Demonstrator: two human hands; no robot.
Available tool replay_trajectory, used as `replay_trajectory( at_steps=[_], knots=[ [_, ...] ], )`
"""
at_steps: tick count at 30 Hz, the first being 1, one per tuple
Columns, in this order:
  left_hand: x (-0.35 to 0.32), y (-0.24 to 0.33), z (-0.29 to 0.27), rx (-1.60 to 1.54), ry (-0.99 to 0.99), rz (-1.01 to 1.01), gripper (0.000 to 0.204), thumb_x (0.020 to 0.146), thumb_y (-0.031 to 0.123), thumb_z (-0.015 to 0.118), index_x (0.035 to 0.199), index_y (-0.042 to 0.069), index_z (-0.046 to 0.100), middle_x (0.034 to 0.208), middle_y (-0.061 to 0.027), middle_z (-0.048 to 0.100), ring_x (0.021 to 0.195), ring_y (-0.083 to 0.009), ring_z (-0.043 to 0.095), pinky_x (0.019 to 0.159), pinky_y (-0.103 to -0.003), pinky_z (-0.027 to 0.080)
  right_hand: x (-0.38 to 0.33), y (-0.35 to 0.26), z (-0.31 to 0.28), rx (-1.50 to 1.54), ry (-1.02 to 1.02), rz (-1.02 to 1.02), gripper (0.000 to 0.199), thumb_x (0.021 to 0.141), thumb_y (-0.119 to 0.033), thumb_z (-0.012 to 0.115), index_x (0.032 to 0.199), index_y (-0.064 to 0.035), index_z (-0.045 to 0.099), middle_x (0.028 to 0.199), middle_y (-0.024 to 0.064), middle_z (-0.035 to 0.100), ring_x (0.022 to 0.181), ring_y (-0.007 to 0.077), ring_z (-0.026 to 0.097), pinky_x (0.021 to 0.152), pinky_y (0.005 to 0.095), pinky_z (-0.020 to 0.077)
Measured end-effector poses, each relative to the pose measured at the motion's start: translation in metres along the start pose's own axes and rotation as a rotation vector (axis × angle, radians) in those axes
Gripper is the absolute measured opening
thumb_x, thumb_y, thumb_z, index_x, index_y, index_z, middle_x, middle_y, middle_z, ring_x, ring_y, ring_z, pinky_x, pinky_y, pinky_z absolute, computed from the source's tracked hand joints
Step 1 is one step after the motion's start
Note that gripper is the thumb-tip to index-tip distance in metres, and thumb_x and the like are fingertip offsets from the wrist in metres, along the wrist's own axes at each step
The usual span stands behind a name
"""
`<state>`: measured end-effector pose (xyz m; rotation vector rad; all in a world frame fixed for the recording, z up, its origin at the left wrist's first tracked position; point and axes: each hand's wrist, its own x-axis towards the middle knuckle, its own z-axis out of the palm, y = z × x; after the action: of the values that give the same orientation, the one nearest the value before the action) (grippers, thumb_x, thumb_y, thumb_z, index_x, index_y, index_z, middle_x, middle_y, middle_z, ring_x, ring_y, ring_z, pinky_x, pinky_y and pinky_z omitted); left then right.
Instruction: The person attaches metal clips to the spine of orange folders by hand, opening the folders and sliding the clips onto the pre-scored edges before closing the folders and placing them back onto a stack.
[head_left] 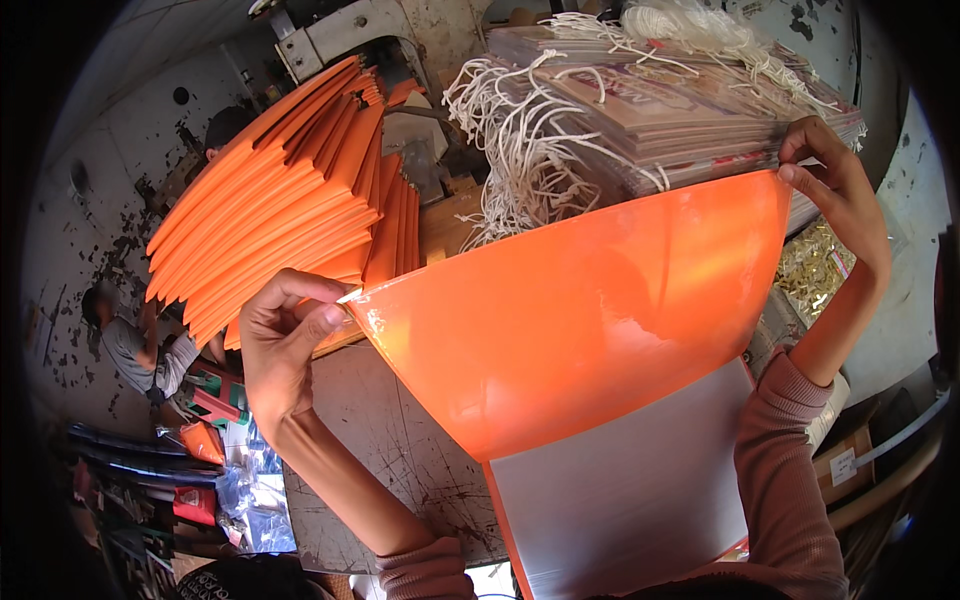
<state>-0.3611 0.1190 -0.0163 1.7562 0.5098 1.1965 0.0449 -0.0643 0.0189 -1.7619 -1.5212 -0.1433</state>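
Observation:
A glossy orange sheet [580,310] hangs stretched between my hands, its lower part meeting a pale grey translucent panel [620,480] with an orange edge. My left hand [290,340] pinches its upper left corner between thumb and fingers. At the upper right corner my right hand [835,185] pinches it the same way. Left of the sheet, behind my left hand, rises a tall leaning stack of folded orange covers [280,220]. Just beyond the sheet's top edge lies a stack of clear-covered printed folders [680,110] with many white cords [530,140] hanging from it.
Under my left forearm is a scratched grey tabletop [400,440]. A sewing machine [350,40] stands at the back. Gold scraps fill a bag [815,265] at the right. Another person [145,345] sits far left, near a red stool [220,395] and blue plastic packs [255,490].

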Motion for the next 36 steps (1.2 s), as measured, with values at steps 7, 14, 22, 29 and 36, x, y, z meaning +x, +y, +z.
replay_trajectory(
  at_steps=[7,14,22,29,36],
  knots=[
    [0.001,-0.003,0.001,0.021,0.012,0.012,0.014,0.070,-0.004,0.067,0.082,-0.002,0.058,0.081,-0.0095,0.063,0.073,-0.0120,0.059,0.066,-0.022,0.045,0.000,-0.001,0.002,-0.017,0.007,-0.008,0.016,0.079,-0.016,0.060,0.082,-0.0027,0.051,0.083,0.0007,0.048,0.081,0.0115,0.050,0.074,0.0270,0.0433],
    [0.002,-0.006,0.000,0.006,-0.005,0.006,0.014,0.071,-0.003,0.066,0.082,-0.002,0.059,0.082,-0.0092,0.063,0.072,-0.0103,0.059,0.062,-0.021,0.044,-0.001,0.001,0.000,-0.024,-0.036,0.037,0.016,0.078,-0.015,0.060,0.082,-0.0024,0.050,0.079,0.0007,0.050,0.077,0.0110,0.050,0.073,0.0257,0.0426],
    [0.007,-0.008,0.001,-0.074,-0.012,0.047,0.013,0.070,0.000,0.068,0.080,-0.001,0.061,0.080,-0.0105,0.063,0.069,-0.0118,0.059,0.057,-0.021,0.046,-0.002,-0.063,0.024,-0.108,0.337,-0.337,0.014,0.074,-0.008,0.062,0.078,0.0022,0.053,0.077,0.0066,0.051,0.076,0.0162,0.051,0.072,0.0266,0.0409],
    [0.008,-0.023,-0.005,-0.133,-0.022,0.076,0.012,0.068,0.003,0.070,0.077,0.001,0.062,0.078,-0.0114,0.063,0.064,-0.0120,0.059,0.051,-0.019,0.046,0.006,-0.131,0.121,0.034,0.127,-0.656,0.019,0.071,-0.016,0.066,0.082,-0.0034,0.057,0.091,0.0085,0.051,0.075,0.0243,0.052,0.071,0.0317,0.0411],
    [0.011,-0.025,0.003,-0.114,-0.045,0.081,0.018,0.073,0.011,0.070,0.077,0.001,0.056,0.076,-0.0075,0.054,0.055,-0.0081,0.050,0.049,-0.017,0.042,0.010,-0.138,0.153,-0.196,0.085,-0.663,0.014,0.075,-0.020,0.062,0.075,-0.0082,0.055,0.068,0.0024,0.053,0.062,0.0167,0.052,0.066,0.0295,0.0386]
  ],
)
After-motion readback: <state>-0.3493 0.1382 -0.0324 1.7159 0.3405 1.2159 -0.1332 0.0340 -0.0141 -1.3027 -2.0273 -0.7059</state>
